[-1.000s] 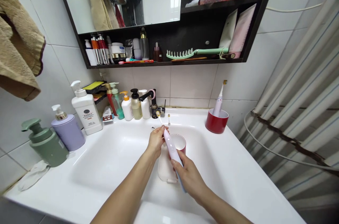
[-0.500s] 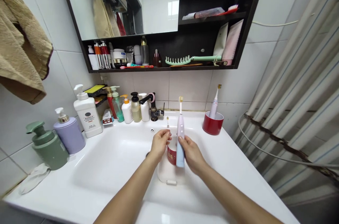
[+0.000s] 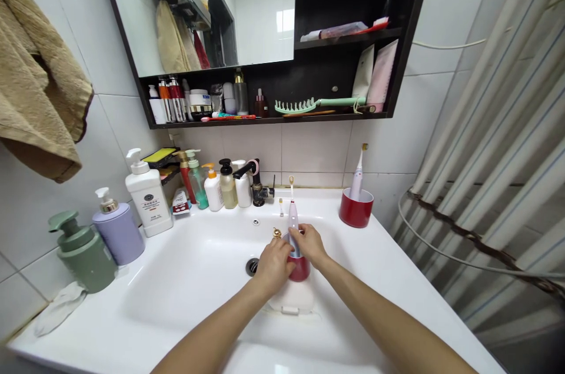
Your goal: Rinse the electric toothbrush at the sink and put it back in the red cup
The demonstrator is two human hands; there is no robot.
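Note:
An upright electric toothbrush [image 3: 292, 214], pink above and blue below, has its lower end inside a red cup [image 3: 301, 271]. My right hand [image 3: 311, 244] is closed around the toothbrush's handle. Fingers of my left hand [image 3: 274, 267] wrap the cup's left side and hide part of it. A small gold-coloured piece [image 3: 276, 232] shows just above that hand. Beneath the cup, in the sink basin, lies a pale flat container [image 3: 291, 301]. On the right of the sink top, a second red cup [image 3: 355, 212] holds another electric toothbrush [image 3: 358, 171].
The white sink [image 3: 194, 280] has a drain [image 3: 252, 267] left of my hands. Behind stand a black faucet [image 3: 256, 179], a small brush head [image 3: 281, 207] and several pump bottles [image 3: 214, 188]. A dark mirror cabinet [image 3: 265, 122] hangs above; pipes [image 3: 481, 185] run along the right.
My right hand has lowered the toothbrush into the red cup. My left hand has moved down onto the cup's side. The view has shifted slightly.

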